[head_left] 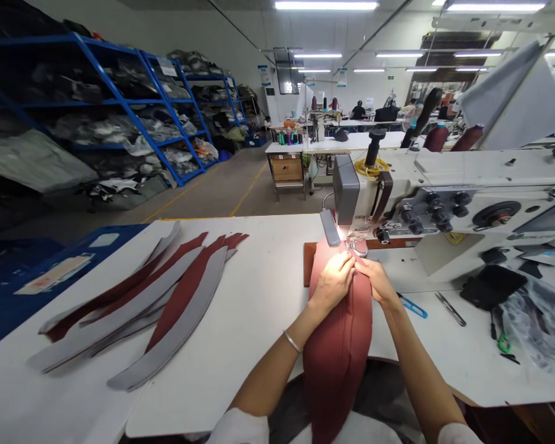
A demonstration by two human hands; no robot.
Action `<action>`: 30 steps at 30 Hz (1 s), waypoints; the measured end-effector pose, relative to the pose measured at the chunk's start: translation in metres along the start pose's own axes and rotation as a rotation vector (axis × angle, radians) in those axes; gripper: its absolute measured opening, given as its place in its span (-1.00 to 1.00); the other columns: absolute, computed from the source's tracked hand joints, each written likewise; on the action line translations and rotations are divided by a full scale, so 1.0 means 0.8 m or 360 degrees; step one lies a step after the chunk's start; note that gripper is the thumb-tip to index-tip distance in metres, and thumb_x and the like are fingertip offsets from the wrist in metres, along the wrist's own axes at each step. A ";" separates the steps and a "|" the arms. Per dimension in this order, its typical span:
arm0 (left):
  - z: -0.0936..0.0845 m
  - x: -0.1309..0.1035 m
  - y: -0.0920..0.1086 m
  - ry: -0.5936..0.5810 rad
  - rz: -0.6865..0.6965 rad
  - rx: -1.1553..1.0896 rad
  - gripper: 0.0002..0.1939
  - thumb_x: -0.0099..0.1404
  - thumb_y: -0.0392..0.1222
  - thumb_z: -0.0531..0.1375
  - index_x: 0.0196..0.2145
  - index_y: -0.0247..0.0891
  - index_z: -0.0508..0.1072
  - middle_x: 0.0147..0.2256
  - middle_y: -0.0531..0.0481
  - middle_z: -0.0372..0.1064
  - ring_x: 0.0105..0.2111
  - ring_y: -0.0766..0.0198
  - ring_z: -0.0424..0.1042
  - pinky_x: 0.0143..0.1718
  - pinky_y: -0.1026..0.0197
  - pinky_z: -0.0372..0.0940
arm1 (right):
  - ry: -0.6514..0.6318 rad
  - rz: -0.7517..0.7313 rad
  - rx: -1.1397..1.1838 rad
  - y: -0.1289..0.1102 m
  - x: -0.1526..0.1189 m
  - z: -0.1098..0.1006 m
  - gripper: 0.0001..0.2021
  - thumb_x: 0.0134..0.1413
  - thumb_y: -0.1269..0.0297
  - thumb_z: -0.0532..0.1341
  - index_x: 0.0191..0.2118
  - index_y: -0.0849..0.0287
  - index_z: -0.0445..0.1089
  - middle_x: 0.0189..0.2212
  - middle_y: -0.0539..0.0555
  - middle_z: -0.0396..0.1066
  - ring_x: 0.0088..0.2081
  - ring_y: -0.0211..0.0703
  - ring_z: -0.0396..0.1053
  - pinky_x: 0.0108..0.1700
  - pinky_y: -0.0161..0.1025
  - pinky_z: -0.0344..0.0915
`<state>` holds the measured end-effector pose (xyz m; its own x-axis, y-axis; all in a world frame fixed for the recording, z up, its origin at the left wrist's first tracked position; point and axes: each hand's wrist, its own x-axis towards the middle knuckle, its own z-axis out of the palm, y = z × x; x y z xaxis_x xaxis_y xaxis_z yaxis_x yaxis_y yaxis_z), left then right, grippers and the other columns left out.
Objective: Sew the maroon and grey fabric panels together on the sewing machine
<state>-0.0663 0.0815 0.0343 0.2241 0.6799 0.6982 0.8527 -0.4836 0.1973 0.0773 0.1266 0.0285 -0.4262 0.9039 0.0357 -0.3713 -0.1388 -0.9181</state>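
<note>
A long dark-red fabric piece (337, 345) runs from under the needle area of a white sewing machine (448, 166) down over the table edge to my lap. My left hand (333, 280) lies on its left part just before the presser foot (357, 248), fingers bent and pressed together on the cloth. On the right, my right hand (374, 279) pinches the fabric near the seam, its fingertips close to those of my left hand. The machine's lamp lights the cloth brightly there.
Grey and dark-red curved strips (185, 296) lie on the white table (240, 345) at left. Blue-handled cutter (412, 306), metal snips (450, 309) and a plastic bag (536, 327) lie to the right. Blue shelves (120, 98) stand behind; other people sit at the back.
</note>
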 end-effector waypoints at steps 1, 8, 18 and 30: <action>0.000 0.003 0.001 -0.0005 -0.0008 -0.0004 -0.68 0.45 -0.21 -0.03 0.08 -0.25 0.35 0.09 -0.11 0.35 0.14 0.16 0.29 0.19 0.04 0.26 | -0.0001 0.0033 0.0017 -0.004 0.001 -0.002 -0.66 -0.11 0.14 0.39 -0.18 0.18 0.52 -0.26 0.09 0.53 -0.23 -0.05 0.46 -0.11 -0.16 0.34; 0.004 0.010 0.006 0.0015 -0.0132 0.0014 -0.69 0.43 -0.23 0.00 0.05 -0.27 0.38 0.08 -0.16 0.35 0.13 0.13 0.30 0.17 0.06 0.25 | -0.0056 0.0205 -0.0063 -0.021 0.011 -0.007 -0.62 -0.20 0.10 0.42 -0.23 0.22 0.53 -0.32 0.10 0.54 -0.23 0.00 0.48 -0.12 -0.11 0.37; -0.003 0.014 0.001 -0.0034 -0.0076 -0.0039 -0.68 0.44 -0.22 -0.02 0.05 -0.29 0.38 0.05 -0.16 0.36 0.10 0.14 0.31 0.16 0.08 0.26 | -0.0206 0.0092 -0.0109 -0.024 -0.020 -0.005 -0.43 -0.11 0.14 0.39 0.09 0.13 0.38 -0.02 0.10 0.46 0.03 0.02 0.38 0.15 -0.03 0.24; -0.023 0.017 -0.013 -0.0225 0.0285 -0.0078 -0.71 0.42 -0.20 0.01 0.01 -0.25 0.40 0.01 -0.11 0.41 0.10 0.17 0.32 0.14 0.06 0.26 | -0.0086 0.0130 -0.0019 -0.005 -0.034 -0.008 -0.44 -0.05 0.05 0.34 0.09 0.13 0.35 0.05 0.15 0.40 0.12 0.07 0.31 0.19 0.01 0.21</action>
<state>-0.0804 0.0859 0.0545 0.4367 0.6496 0.6223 0.7702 -0.6274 0.1146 0.0956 0.1055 0.0289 -0.4989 0.8665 -0.0186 -0.3236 -0.2061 -0.9235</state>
